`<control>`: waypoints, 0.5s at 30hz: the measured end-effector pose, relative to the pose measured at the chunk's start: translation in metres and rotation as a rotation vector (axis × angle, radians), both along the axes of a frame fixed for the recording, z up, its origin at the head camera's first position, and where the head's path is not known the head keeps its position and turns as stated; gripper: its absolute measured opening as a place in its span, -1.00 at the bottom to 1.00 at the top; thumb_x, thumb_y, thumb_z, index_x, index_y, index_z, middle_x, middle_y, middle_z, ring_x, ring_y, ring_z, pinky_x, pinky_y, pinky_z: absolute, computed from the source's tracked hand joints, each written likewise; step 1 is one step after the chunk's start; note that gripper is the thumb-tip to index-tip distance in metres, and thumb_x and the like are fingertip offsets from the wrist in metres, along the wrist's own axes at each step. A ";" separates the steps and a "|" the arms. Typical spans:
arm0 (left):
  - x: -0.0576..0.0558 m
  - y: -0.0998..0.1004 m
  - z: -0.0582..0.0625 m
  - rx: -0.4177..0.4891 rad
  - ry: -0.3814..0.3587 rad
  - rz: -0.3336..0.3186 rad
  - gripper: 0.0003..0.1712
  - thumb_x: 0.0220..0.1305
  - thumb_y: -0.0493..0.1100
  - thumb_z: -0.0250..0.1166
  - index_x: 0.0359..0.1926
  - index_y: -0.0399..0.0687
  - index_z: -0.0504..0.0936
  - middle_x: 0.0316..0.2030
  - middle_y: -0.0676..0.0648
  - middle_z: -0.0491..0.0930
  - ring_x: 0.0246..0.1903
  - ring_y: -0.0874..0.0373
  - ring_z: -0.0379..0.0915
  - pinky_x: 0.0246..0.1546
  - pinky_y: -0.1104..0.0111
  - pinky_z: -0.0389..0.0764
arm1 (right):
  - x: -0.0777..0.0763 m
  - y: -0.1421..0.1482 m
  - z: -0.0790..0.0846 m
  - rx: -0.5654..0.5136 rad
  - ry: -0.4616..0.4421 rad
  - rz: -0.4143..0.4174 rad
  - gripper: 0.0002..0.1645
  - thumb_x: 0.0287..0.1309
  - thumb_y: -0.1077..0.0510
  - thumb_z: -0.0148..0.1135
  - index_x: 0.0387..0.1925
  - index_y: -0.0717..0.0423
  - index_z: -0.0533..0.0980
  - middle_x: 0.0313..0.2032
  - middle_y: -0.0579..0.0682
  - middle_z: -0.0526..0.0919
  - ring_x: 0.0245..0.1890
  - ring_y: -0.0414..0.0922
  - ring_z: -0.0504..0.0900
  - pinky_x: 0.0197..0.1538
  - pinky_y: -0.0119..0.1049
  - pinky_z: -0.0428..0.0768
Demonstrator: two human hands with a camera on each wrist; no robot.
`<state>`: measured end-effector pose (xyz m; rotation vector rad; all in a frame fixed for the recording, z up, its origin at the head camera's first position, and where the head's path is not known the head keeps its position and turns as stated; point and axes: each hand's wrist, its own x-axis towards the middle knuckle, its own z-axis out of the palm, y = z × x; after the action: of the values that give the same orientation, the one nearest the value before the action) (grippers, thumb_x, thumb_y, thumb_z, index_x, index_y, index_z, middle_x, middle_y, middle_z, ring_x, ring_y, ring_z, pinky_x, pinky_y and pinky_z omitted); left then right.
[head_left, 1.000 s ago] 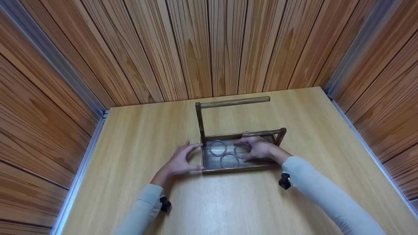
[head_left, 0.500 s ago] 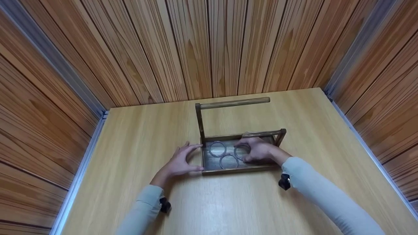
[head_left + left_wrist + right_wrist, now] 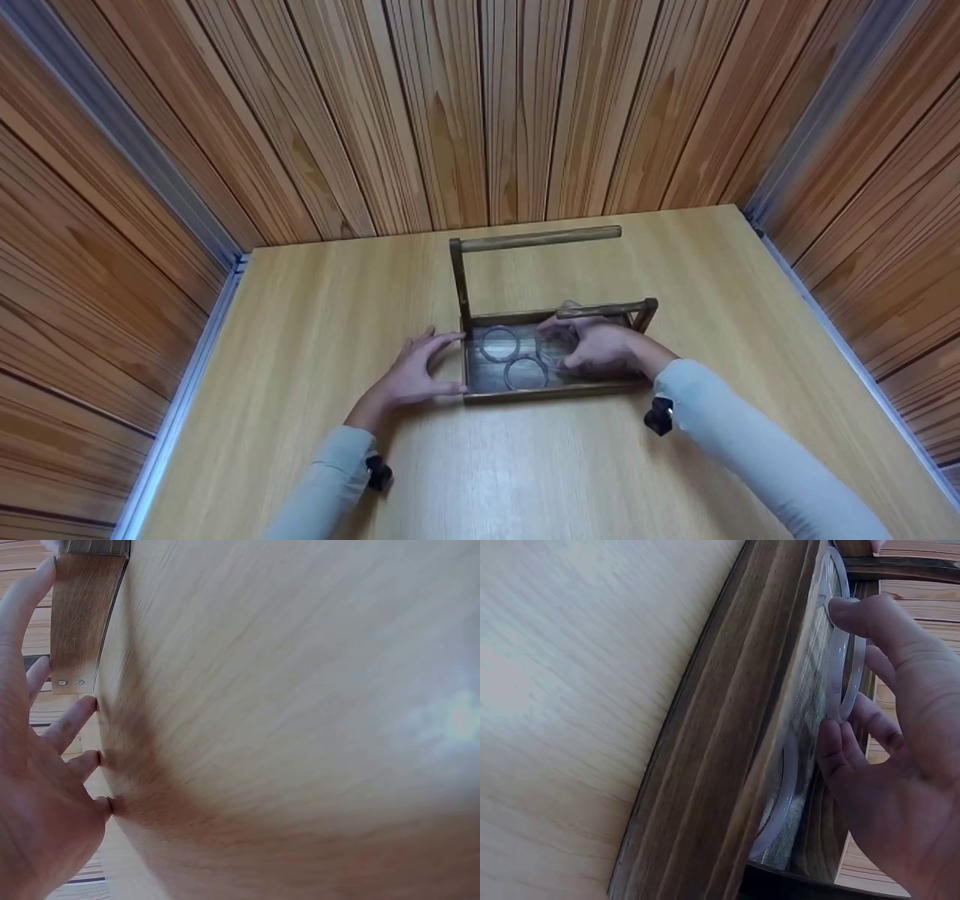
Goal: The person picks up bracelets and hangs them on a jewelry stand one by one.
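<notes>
A dark wooden tray (image 3: 555,392) stands on the table, with a post and horizontal bar at each end. Pale, see-through bangles lie inside; two on its left half are a rear bangle (image 3: 499,344) and a front bangle (image 3: 526,373). My right hand (image 3: 600,345) reaches in under the lower bar (image 3: 607,309). Between its thumb and fingers it pinches a bangle (image 3: 859,675), seen tilted in the right wrist view. Another bangle (image 3: 780,802) shows low in that view. At the tray's left end my left hand (image 3: 409,375) touches the wood with thumb and index finger spread.
The taller bar (image 3: 540,238) juts rightward from the left post (image 3: 460,277), behind and above the tray. The light wooden table (image 3: 510,472) meets plank walls (image 3: 517,112) at the back and sides, with metal framing (image 3: 180,412) along the left edge.
My right hand has shifted slightly to the right, and the bangle in it has moved from where it lay. The left hand, tray and other bangles keep their places.
</notes>
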<state>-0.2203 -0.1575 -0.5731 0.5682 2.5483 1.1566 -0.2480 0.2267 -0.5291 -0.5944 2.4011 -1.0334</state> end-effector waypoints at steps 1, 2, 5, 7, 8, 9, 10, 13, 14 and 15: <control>0.000 0.000 0.000 0.001 0.002 -0.003 0.08 0.22 0.21 0.69 0.69 0.30 0.42 0.74 -0.17 0.34 0.86 -0.38 -0.26 0.82 -0.40 -0.42 | 0.000 0.000 0.000 -0.009 0.011 0.002 -0.18 0.14 0.30 0.54 0.47 -0.04 0.62 0.39 0.18 0.44 0.48 0.21 0.47 0.62 0.22 0.43; 0.000 0.000 0.000 0.000 0.004 -0.005 0.08 0.23 0.21 0.69 0.69 0.30 0.42 0.74 -0.17 0.34 0.86 -0.38 -0.26 0.82 -0.40 -0.42 | 0.000 0.000 0.001 -0.020 0.019 0.004 -0.19 0.14 0.31 0.54 0.47 -0.01 0.63 0.38 0.19 0.44 0.46 0.21 0.48 0.60 0.21 0.44; 0.000 0.000 0.000 0.000 0.011 -0.009 0.08 0.22 0.21 0.69 0.69 0.28 0.42 0.74 -0.19 0.34 0.85 -0.40 -0.25 0.81 -0.41 -0.42 | -0.001 0.001 0.001 -0.049 0.027 0.010 -0.21 0.15 0.32 0.53 0.46 0.07 0.62 0.38 0.21 0.43 0.42 0.19 0.50 0.55 0.14 0.45; -0.001 0.000 -0.001 -0.001 0.015 -0.008 0.09 0.21 0.20 0.70 0.69 0.28 0.43 0.73 -0.20 0.34 0.85 -0.41 -0.24 0.82 -0.41 -0.41 | -0.002 0.002 0.001 -0.058 0.030 0.015 -0.22 0.15 0.31 0.53 0.45 0.10 0.61 0.38 0.23 0.44 0.39 0.19 0.52 0.50 0.08 0.47; -0.001 0.000 -0.001 -0.001 0.018 -0.006 0.09 0.21 0.20 0.70 0.69 0.27 0.43 0.73 -0.20 0.34 0.84 -0.42 -0.23 0.81 -0.41 -0.41 | -0.003 0.002 0.001 -0.062 0.026 0.018 -0.23 0.17 0.31 0.54 0.45 0.11 0.62 0.38 0.24 0.44 0.38 0.19 0.52 0.49 0.06 0.48; -0.001 -0.001 -0.001 -0.002 0.020 -0.006 0.09 0.20 0.20 0.70 0.69 0.27 0.43 0.73 -0.20 0.34 0.84 -0.42 -0.23 0.81 -0.41 -0.41 | -0.003 0.003 0.002 -0.058 0.028 0.022 -0.24 0.17 0.29 0.55 0.44 0.10 0.62 0.37 0.24 0.45 0.36 0.19 0.53 0.46 0.03 0.49; -0.001 -0.001 -0.001 -0.003 0.022 -0.007 0.09 0.20 0.20 0.70 0.69 0.27 0.42 0.73 -0.20 0.35 0.84 -0.42 -0.23 0.81 -0.41 -0.41 | -0.003 0.003 0.002 -0.050 0.033 0.027 -0.24 0.19 0.27 0.56 0.44 0.08 0.62 0.36 0.24 0.47 0.33 0.20 0.53 0.42 0.00 0.50; -0.001 -0.001 -0.001 -0.003 0.022 -0.008 0.10 0.20 0.21 0.70 0.69 0.28 0.42 0.73 -0.19 0.34 0.84 -0.42 -0.23 0.81 -0.41 -0.41 | -0.003 0.005 0.005 -0.024 0.060 0.049 -0.25 0.19 0.22 0.58 0.44 0.04 0.64 0.30 0.23 0.52 0.21 0.17 0.52 0.27 -0.09 0.50; -0.001 -0.001 -0.001 -0.003 0.022 -0.009 0.10 0.20 0.21 0.70 0.69 0.29 0.42 0.74 -0.19 0.34 0.84 -0.41 -0.23 0.81 -0.41 -0.41 | -0.003 0.006 0.006 -0.022 0.071 0.062 -0.25 0.19 0.20 0.58 0.44 0.04 0.64 0.28 0.24 0.53 0.19 0.17 0.53 0.25 -0.08 0.51; -0.001 -0.001 -0.001 -0.002 0.021 -0.009 0.10 0.20 0.21 0.70 0.69 0.29 0.42 0.74 -0.18 0.34 0.85 -0.41 -0.23 0.81 -0.41 -0.41 | -0.002 0.007 0.006 -0.015 0.083 0.073 -0.25 0.20 0.18 0.58 0.44 0.04 0.64 0.28 0.23 0.54 0.19 0.17 0.53 0.26 -0.06 0.52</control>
<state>-0.2210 -0.1587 -0.5746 0.5940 2.5617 1.1507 -0.2503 0.2333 -0.5226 -0.7383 2.4250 -1.0145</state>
